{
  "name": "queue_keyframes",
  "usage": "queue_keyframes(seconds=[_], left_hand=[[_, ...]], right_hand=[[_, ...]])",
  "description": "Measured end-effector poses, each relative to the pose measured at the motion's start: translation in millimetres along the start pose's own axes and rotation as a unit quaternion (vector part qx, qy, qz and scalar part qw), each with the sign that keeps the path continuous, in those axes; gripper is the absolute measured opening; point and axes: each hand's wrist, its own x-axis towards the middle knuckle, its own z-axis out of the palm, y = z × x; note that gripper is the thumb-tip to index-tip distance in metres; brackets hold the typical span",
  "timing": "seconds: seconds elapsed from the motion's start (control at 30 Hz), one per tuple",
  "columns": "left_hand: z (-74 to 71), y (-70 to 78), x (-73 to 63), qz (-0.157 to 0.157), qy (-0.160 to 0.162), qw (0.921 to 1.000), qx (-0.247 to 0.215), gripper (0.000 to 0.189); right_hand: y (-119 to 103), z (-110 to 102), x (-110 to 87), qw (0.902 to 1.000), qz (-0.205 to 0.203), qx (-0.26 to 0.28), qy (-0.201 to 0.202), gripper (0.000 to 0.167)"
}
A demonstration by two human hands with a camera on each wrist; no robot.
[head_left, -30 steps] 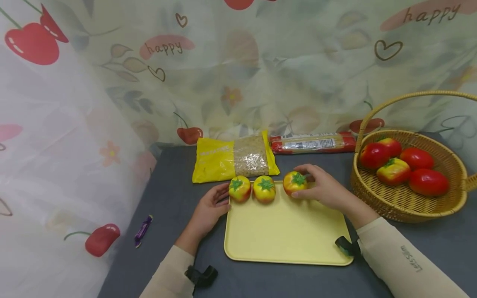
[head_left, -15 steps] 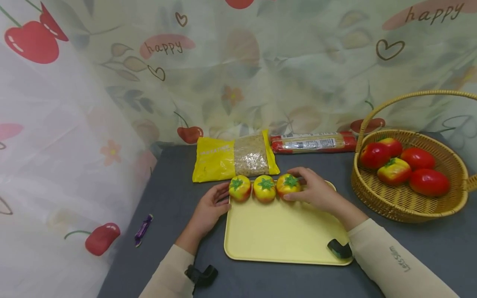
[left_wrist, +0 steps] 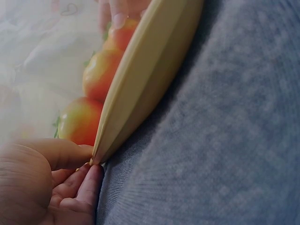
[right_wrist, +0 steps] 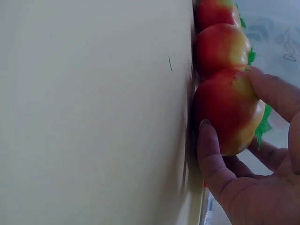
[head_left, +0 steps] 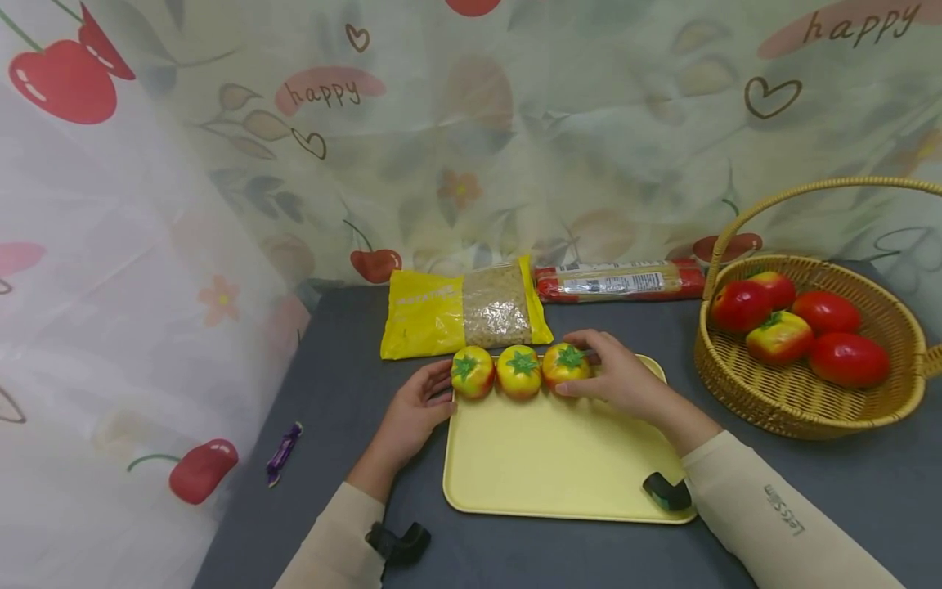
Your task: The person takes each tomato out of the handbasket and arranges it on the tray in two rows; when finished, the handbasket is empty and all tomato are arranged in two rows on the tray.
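Three yellow-red persimmons with green leafy tops stand in a row along the far edge of a pale yellow tray [head_left: 559, 466]: a left one [head_left: 473, 373], a middle one [head_left: 519, 372] and a right one [head_left: 565, 370]. My right hand [head_left: 614, 376] grips the right persimmon, its thumb and fingers around the fruit; the right wrist view shows this persimmon [right_wrist: 227, 112] against the middle one [right_wrist: 222, 49]. At the tray's left side, my left hand [head_left: 414, 413] pinches the rim between thumb and fingers, close beside the left persimmon, as the left wrist view shows.
Behind the tray lie a yellow bag of grain [head_left: 464, 311] and a red pack of noodles [head_left: 621, 281]. To the right stands a wicker basket [head_left: 802, 417] with a tall handle, holding several red and yellow fruits. A purple wrapped candy [head_left: 284, 454] lies at far left.
My right hand has slid the right persimmon leftward, up to the middle one. The middle and left persimmons have shifted slightly left. My left hand has stayed at the tray's edge.
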Motion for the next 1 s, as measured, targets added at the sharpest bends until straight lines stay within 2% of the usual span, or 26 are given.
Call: queue_keyframes(seconds=[0.4,0.67,1.0], left_hand=[[-0.9,-0.5,-0.2,0.007,-0.003,1.0000,-0.002,0.069],[-0.8,0.1,0.0,0.007,-0.002,1.0000,-0.003,0.068],[-0.3,2.5,-1.3,0.004,-0.004,1.0000,-0.003,0.068]], right_hand=[[-3,2,1.7,0.9999,0.002,-0.011,0.004,0.079],[-1,1,1.7,0.9999,-0.007,-0.011,0.002,0.084],[2,-11,-12.9,0.9992,-0.028,0.009,0.026,0.081]])
